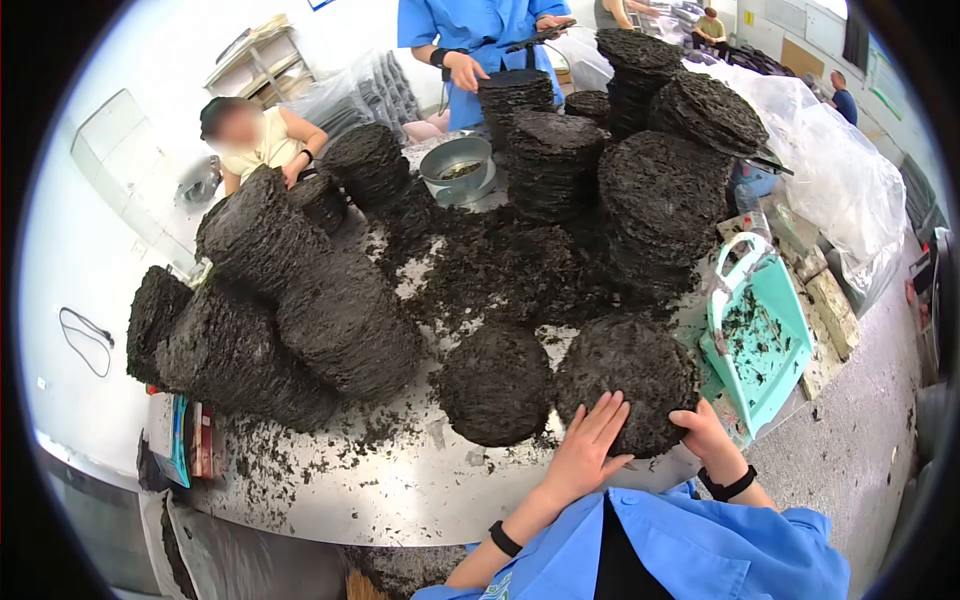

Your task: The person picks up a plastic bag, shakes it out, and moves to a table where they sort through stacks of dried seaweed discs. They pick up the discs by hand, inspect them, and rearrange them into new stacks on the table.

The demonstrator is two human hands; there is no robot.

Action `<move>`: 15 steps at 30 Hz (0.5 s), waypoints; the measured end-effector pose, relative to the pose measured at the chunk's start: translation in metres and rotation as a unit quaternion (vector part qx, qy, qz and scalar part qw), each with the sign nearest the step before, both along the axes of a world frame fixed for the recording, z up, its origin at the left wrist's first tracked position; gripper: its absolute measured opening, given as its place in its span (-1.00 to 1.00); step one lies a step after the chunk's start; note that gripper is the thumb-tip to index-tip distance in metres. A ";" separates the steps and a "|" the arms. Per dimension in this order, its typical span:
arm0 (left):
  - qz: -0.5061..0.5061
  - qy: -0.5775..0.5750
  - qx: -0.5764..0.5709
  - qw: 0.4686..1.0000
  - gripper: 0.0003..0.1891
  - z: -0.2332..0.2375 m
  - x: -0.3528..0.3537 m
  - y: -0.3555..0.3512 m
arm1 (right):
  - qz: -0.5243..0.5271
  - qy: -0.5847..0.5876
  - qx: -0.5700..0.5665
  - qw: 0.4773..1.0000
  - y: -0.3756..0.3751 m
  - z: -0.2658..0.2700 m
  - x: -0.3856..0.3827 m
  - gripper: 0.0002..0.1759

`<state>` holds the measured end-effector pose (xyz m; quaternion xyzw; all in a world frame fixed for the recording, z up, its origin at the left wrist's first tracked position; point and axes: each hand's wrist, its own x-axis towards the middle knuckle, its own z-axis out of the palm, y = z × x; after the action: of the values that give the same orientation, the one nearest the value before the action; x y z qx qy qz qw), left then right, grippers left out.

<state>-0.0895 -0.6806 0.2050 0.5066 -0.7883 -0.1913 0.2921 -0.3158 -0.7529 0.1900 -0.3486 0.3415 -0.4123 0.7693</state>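
A round, blackish-brown cake of what looks like dried seaweed (632,372) lies at the front edge of the table. My left hand (588,452) rests flat on its near left part, fingers stretched out. At its near right edge, my right hand (708,434) grips the rim with the thumb on top; the other fingers are mostly hidden. Beside it on the left sits another round cake (496,385), touched by neither hand. Loose dark flakes (510,270) are heaped behind both cakes.
Tall stacks of cakes stand at the right (665,200) and lean at the left (340,320). A turquoise dustpan (765,335) with flakes is at the right edge, a grey metal pan (458,170) at the back. A person in blue (500,30) and a seated person (262,140) are across the table.
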 end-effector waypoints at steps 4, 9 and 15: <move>-0.031 0.055 0.007 0.998 -0.37 0.006 0.008 -0.003 | 0.013 0.029 -0.021 0.999 0.002 0.013 -0.001 -0.15; 0.256 0.278 0.050 0.924 -0.53 0.004 0.044 0.013 | 0.003 0.039 -0.024 0.999 -0.006 0.010 0.002 -0.13; 0.502 0.077 -0.067 0.859 -0.32 0.003 0.108 0.019 | 0.029 0.030 -0.024 0.999 -0.009 0.002 -0.001 -0.03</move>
<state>0.0182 -0.6616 0.2082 0.7964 -0.4127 -0.0036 0.4421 -0.3167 -0.7623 0.1917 -0.3887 0.3439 -0.3871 0.7621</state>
